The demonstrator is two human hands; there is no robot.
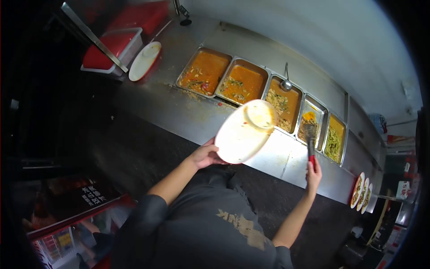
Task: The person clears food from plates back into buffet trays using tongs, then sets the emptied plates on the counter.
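My left hand (207, 154) grips the lower left rim of an oval white plate (239, 139) with a red outside. The plate is tilted over the counter's front edge, with orange-brown stains and food bits on it. My right hand (313, 176) is closed round the red handle of a serving utensil (311, 150). Its dark metal head reaches into the fourth food pan (321, 130), which holds brown minced food and a yellow-orange heap; the head's exact shape is unclear. A metal ladle (286, 83) rests in the third pan (293, 107), partly hidden behind the plate.
Two pans of orange soupy food (206, 69) sit left, and a pan of green food (335, 141) right. Another oval plate (145, 60) lies beside a white tub (130, 47). Several filled plates (359, 190) line the right end of the steel counter (154, 103).
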